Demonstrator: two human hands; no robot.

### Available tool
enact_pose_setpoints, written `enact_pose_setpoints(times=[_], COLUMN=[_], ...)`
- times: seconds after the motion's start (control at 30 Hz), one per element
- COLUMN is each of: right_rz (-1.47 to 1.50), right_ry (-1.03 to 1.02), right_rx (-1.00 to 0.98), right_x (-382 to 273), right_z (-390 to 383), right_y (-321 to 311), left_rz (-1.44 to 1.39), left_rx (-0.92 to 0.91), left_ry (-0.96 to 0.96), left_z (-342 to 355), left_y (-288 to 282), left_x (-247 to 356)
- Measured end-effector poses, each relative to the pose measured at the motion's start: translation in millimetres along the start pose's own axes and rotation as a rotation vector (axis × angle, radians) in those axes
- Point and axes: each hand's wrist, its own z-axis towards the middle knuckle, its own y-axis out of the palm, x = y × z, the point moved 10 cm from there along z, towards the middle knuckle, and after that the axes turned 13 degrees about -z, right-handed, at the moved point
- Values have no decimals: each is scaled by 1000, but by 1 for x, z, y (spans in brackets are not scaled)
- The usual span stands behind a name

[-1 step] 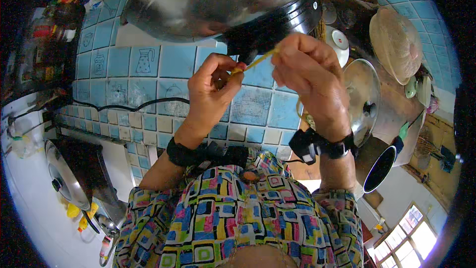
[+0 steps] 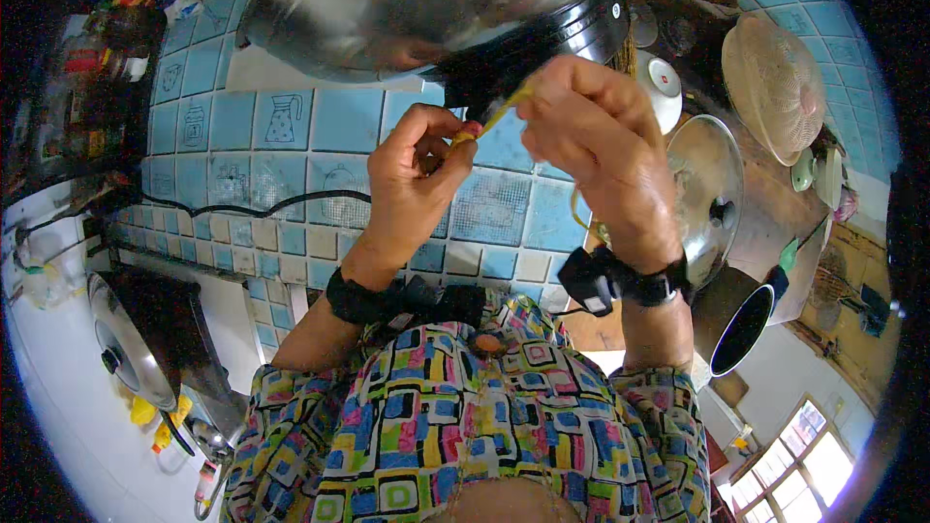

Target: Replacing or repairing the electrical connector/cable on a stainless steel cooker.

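A thin yellow strand (image 2: pixel 501 118) stretches between my hands above the blue tiled counter (image 2: pixel 349 121). My left hand (image 2: pixel 417 160) pinches one end at a small reddish piece (image 2: pixel 471 128), too small to make out. My right hand (image 2: pixel 591 145), higher and to the right, grips the strand between thumb and fingers, and a loose length hangs below it toward the wrist. Directly beyond them sits a large steel wok (image 2: pixel 417 0) on a black base (image 2: pixel 523 48).
At the right are a white bowl (image 2: pixel 662 87), mesh basket (image 2: pixel 770 77), glass lid (image 2: pixel 697 155) and black pot (image 2: pixel 736 329). A lidded pan (image 2: pixel 136 358) stands at the lower left. A black cable (image 2: pixel 271 208) crosses the tiles; a dark shelf (image 2: pixel 87 87) holds items.
My right hand has shifted slightly up and to the left, carrying the yellow strand with it. My left hand stays nearly in place.
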Motion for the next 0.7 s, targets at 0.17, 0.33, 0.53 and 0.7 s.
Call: enact_pose_setpoints(times=[0.17,0.33,0.53,0.7], right_rz=[-14,-130,-174,-107], right_ry=[-23,-135,-121,-75], right_rx=[-118,-89,-119,-207], right_x=[-8,-15,-13,-8], right_z=[20,24,26,28], right_y=[30,41,47,50], left_rz=[138,161,261,318], left_rx=[1,51,26,20], left_ry=[106,281,284,295], left_z=[0,1,2,4], left_y=[2,-4,-2,3], left_x=[14,33,30,34])
